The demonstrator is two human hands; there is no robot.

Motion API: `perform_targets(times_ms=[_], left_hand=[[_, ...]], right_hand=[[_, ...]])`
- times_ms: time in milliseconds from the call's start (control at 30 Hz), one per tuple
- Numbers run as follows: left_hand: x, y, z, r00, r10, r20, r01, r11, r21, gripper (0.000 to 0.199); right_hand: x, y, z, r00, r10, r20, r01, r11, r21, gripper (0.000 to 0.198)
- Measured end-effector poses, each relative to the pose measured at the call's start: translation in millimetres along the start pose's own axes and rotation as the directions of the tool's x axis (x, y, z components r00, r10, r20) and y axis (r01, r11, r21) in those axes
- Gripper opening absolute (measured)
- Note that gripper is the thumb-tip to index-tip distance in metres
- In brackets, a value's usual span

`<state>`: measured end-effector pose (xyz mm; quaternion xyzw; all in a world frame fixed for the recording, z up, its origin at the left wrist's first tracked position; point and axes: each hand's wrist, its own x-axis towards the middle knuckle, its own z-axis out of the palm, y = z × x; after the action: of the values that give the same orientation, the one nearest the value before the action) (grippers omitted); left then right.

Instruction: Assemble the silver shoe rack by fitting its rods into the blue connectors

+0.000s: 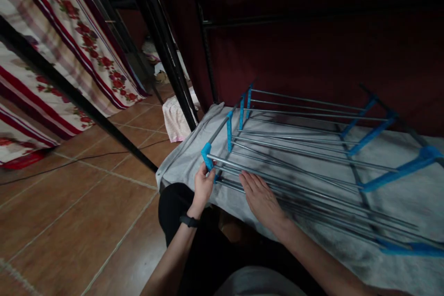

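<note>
A rack of grey metal tubes and blue plastic connectors lies spread across a grey blanket. At its near left corner, my left hand [204, 184] has its thumb and fingers closed round a blue plastic connector [207, 153]. Several metal tubes [294, 183] run rightward from there, some parallel and some slanting across others. My right hand [260, 196] rests flat over the nearest tubes, fingers stretched out side by side; its thumb is hidden. On the right, the tubes lead toward another frame with blue connectors [402, 173], and some tube ends there look loose.
The grey blanket [187, 155] covers a low bed under a dark metal frame [169, 64]. A slanting black bar [79, 97] crosses on the left. Beyond are a flowered curtain [69, 46], a tiled floor [86, 194] with a cable, and a pale cloth [176, 118].
</note>
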<state>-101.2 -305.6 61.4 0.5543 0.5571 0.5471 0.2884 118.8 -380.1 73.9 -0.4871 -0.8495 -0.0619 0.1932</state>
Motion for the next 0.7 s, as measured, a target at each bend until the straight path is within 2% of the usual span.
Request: perform_targets(times_ms=[200, 400, 567, 700], left_hand=[[1.1, -0.3, -0.7, 0.999, 0.032, 0.017, -0.032, 0.999, 0.041, 0.018], [0.6, -3.6, 3.3, 0.999, 0.034, 0.002, -0.034, 0.999, 0.023, 0.022], [-1.3, -7.7, 9.6, 0.993, 0.045, -0.106, -0.033, 0.993, 0.113, 0.014], [-2.1, -10.0, 14.6, 0.991, 0.004, -0.135, 0.006, 0.997, 0.075, 0.016]], right_hand=[[31.8, -3.6, -1.1, 0.975, 0.133, 0.176, -0.121, 0.989, -0.081, 0.055], [36.3, 0.2, -9.8, 0.963, 0.125, 0.24, -0.097, 0.988, -0.123, 0.053], [39.9, 0.7, -14.1, 0.958, 0.115, 0.261, -0.082, 0.988, -0.134, 0.044], [40.9, 1.5, -14.5, 0.951, 0.115, 0.287, -0.081, 0.989, -0.128, 0.046]])
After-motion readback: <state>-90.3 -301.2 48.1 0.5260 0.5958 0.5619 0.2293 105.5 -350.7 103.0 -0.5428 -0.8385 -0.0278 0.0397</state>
